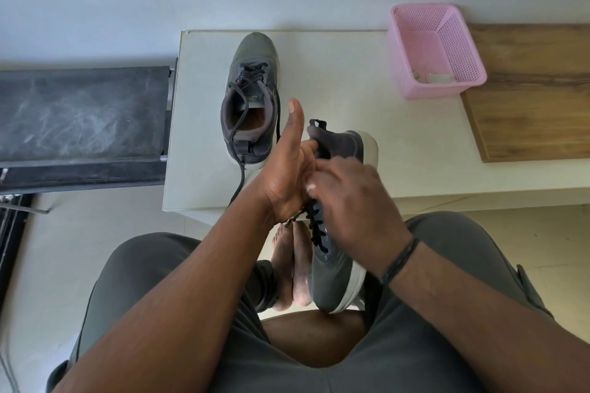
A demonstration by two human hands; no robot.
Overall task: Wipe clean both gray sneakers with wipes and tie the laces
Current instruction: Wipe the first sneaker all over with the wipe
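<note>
One sneaker (250, 99) stands on the table (335, 105), laces loose and untied. The left hand (287, 169) grips the other sneaker (335, 252) by its collar above the lap, while the right hand (348, 198) pinches something white against it, probably a wipe. Wiping seems underway; both laces remain to tie.

we look from one head-worn wide-angle view, facing steeply down, close over our lap, the counter (319, 80) across the upper frame.
</note>
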